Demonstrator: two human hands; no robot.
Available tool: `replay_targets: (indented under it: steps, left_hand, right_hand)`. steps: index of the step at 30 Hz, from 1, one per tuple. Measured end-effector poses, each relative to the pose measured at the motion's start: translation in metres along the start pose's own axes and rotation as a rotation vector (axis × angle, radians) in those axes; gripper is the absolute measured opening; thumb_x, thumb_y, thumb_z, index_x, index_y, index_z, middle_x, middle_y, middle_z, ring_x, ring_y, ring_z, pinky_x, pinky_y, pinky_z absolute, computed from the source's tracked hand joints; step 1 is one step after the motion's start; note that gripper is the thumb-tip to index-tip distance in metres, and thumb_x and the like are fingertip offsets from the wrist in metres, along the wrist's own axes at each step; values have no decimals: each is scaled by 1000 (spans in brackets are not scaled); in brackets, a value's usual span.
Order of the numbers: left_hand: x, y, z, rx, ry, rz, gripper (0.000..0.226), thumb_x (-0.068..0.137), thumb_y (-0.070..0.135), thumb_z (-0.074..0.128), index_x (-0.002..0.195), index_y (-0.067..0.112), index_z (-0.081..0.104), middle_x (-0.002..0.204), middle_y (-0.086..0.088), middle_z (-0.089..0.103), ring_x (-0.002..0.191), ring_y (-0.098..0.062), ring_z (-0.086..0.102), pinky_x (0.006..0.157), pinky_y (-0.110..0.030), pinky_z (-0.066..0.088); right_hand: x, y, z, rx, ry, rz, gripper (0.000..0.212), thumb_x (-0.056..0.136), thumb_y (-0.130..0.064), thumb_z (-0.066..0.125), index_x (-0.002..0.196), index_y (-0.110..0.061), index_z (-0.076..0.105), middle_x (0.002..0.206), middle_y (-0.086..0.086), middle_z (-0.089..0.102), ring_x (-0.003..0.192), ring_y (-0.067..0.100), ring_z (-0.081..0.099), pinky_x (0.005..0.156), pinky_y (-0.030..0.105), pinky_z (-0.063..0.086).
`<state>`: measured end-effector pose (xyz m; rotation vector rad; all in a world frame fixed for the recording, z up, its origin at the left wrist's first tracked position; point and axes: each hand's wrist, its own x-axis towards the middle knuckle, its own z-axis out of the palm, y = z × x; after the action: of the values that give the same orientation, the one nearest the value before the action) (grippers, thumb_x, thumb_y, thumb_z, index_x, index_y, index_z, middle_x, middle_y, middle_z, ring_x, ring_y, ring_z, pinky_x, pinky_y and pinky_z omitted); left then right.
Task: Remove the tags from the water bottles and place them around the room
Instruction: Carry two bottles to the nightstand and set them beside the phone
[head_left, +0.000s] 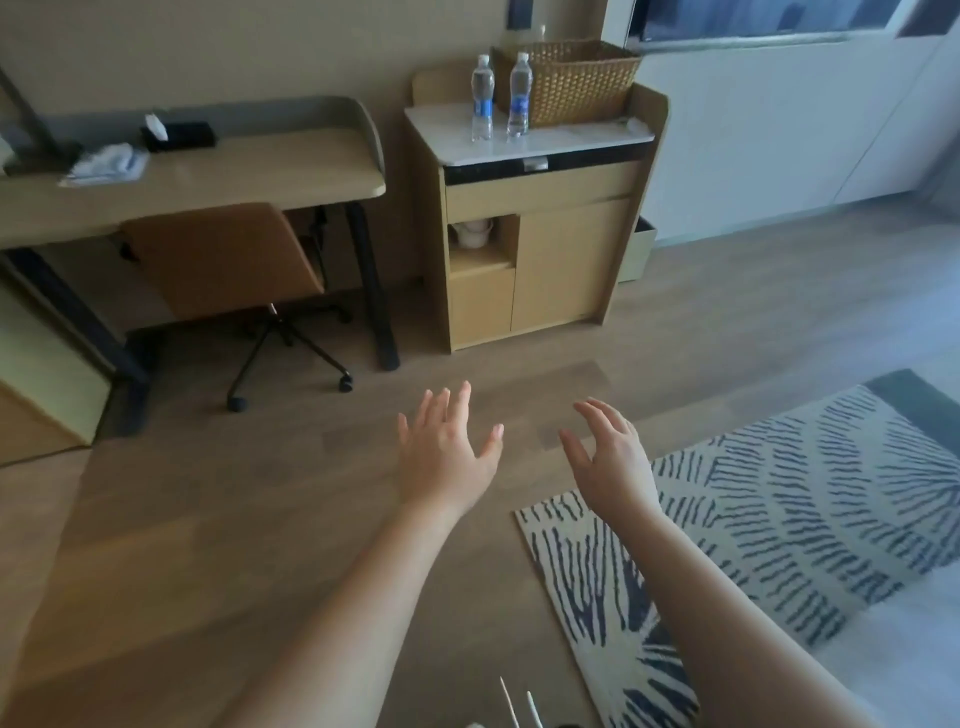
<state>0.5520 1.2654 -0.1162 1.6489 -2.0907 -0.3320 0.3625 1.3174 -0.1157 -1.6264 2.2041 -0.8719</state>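
Observation:
Two clear water bottles with blue labels stand upright side by side on the white top of a wooden cabinet: the left bottle and the right bottle. I cannot make out any tags on them at this distance. My left hand and my right hand are stretched out over the wooden floor, well short of the cabinet. Both hands hold nothing, with fingers spread.
A woven basket sits just behind the bottles. To the left are a desk with a black tissue box and a cloth, and a brown wheeled chair tucked under it. A patterned rug lies at right.

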Motion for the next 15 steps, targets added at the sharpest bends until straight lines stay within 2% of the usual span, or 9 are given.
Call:
replay_targets:
  steps: [4, 8, 15]
  left_hand:
    - [83, 1, 18, -17, -34, 19, 73, 88, 63, 32, 150, 25, 27, 154, -4, 35, 147, -22, 18, 118, -53, 12]
    - [170, 1, 48, -17, -40, 22, 68, 92, 57, 40, 150, 25, 27, 155, -4, 34, 147, -22, 17, 118, -52, 10]
    - [353, 11, 107, 20, -39, 3, 66, 92, 57, 42, 149, 26, 30, 153, -3, 38, 146, -23, 20, 118, -52, 12]
  right_hand:
    - [83, 0, 14, 6, 10, 6, 46, 95, -41, 50, 136, -20, 48, 147, -2, 42, 136, 18, 33, 106, 34, 32]
    - [175, 9, 33, 13, 18, 1, 45, 95, -40, 50, 136, -20, 49, 147, -3, 41, 137, 17, 31, 105, 33, 32]
    - [379, 37, 56, 53, 24, 6, 45, 95, -39, 51, 134, -18, 51, 146, -1, 43, 136, 19, 33, 105, 35, 34]
